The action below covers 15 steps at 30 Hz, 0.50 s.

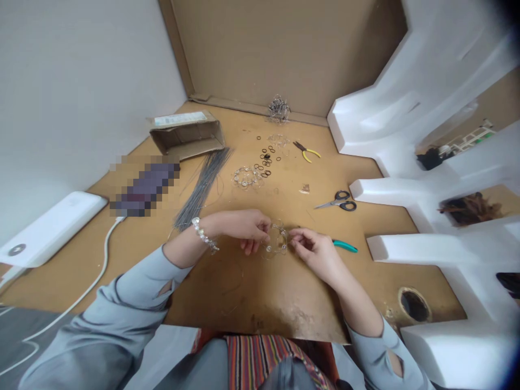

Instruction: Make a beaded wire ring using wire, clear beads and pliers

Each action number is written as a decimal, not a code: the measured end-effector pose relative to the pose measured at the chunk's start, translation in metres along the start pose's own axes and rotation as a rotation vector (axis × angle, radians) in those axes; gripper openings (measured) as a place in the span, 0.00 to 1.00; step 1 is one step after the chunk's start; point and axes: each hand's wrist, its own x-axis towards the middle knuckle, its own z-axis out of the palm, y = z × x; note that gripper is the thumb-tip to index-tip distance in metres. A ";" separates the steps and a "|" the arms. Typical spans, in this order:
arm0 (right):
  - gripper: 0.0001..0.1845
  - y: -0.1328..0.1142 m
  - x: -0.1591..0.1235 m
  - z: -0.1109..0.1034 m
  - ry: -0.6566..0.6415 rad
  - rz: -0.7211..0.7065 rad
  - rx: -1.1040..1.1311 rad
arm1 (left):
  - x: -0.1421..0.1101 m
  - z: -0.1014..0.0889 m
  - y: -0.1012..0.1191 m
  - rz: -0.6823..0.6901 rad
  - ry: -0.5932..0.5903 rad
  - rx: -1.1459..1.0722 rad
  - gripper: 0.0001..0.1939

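Note:
Between my two hands is a small ring of thin wire (pixel 277 250) with clear beads and wire loops along it. My left hand (pixel 248 226), a beaded bracelet (pixel 203 234) on its wrist, pinches the ring's left side with thumb and forefinger. From the right, my right hand (pixel 317 252) has its fingertips pressed together at the ring's other edge. The exact grip there is too small to make out. A teal-handled tool (pixel 345 246) lies just beyond my right hand, its head hidden by the fingers. Farther up the table rests a similar beaded wire ring (pixel 246 177).
A bundle of grey wires (pixel 205 187) lies left, below an open cardboard box (pixel 187 138). Several dark small rings (pixel 266 157), yellow-handled pliers (pixel 307 152) and black-handled scissors (pixel 340 202) lie ahead. A white power bank (pixel 54 227) with a cable stands left. White foam blocks (pixel 402 248) border the right.

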 end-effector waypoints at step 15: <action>0.14 0.004 0.001 -0.006 0.246 0.066 -0.114 | -0.038 -0.006 0.004 0.218 0.426 0.167 0.16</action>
